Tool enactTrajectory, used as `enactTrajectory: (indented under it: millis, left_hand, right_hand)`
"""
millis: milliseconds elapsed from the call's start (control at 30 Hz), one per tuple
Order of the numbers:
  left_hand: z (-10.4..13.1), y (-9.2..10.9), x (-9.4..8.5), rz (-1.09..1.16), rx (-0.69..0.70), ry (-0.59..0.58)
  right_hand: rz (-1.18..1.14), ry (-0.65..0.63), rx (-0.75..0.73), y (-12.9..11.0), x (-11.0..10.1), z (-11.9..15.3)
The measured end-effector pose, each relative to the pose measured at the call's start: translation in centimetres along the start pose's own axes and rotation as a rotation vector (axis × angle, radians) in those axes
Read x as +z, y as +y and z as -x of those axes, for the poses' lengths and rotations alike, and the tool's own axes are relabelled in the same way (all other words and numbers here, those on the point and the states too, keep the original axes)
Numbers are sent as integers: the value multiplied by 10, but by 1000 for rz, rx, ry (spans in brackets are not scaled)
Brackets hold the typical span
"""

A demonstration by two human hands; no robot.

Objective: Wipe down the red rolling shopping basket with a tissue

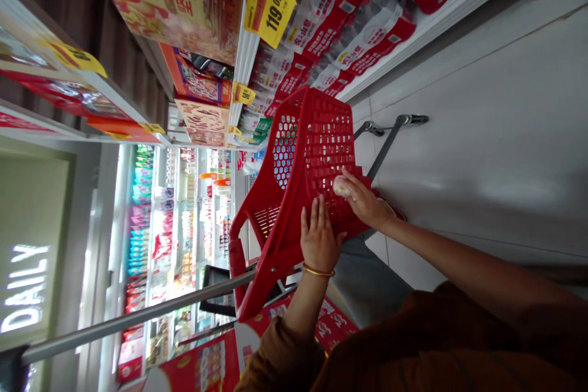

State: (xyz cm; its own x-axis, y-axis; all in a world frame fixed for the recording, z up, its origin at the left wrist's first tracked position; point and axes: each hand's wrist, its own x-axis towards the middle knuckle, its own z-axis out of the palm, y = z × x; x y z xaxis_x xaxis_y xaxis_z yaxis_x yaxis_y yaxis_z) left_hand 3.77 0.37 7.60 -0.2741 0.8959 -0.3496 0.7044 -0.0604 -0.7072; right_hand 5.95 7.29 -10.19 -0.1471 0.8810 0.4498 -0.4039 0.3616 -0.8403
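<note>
The whole view is turned on its side. A red shopping cart with a perforated basket stands in the middle. My left hand, with a gold bracelet at the wrist, lies against the basket's red side, palm down and fingers stretched out. Just to the right of it, my right hand is beside the perforated basket wall, its fingers closed round a small whitish item. What that item is cannot be made out.
Shelves with red-labelled bottles, boxed goods and a yellow price tag run along the top. Pale floor tiles lie at the right. A grey metal pole crosses the lower left; lit shelves stand behind.
</note>
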Motion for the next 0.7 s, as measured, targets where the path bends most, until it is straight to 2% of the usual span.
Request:
enactTrajectory:
  millis: [100,200,700]
  left_hand:
    - [0,0,3,-19,14,-3]
    - [0,-1,4,-26,14,-1]
    - [1,-3,2,-38,12,-83]
  right_hand:
    - [24,-2,56,5,5,-19]
    - [25,-31,62,6,13,-17]
    - [-13,-199,-101,-2,23,66]
